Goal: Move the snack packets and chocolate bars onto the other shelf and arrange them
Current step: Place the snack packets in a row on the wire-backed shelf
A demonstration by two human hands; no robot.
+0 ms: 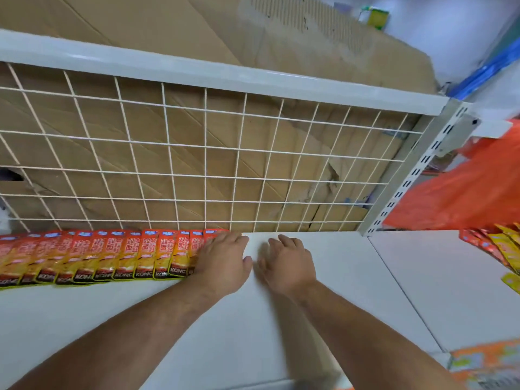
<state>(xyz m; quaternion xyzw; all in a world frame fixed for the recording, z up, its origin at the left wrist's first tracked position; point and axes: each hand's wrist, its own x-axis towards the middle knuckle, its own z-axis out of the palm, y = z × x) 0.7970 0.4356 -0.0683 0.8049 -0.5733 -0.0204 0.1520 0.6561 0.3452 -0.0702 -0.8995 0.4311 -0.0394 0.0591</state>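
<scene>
Head view: last packets under left hand

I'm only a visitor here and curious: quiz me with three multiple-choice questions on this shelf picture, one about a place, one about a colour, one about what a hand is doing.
1. Where does the long row of snack packets lie on the shelf?
A) along the front edge
B) at the back, along the wire grid
C) hanging on hooks

2. What colour is the plastic bag at the right?
A) blue
B) orange-red
C) green

3. What does the right hand hold?
A) a packet
B) a chocolate bar
C) nothing

Answers:
1 B, the packets' tops reach the grid's foot.
2 B, the bag shows orange-red.
3 C, its fingers lie relaxed over bare shelf, while the left hand rests on the row's end.
</scene>
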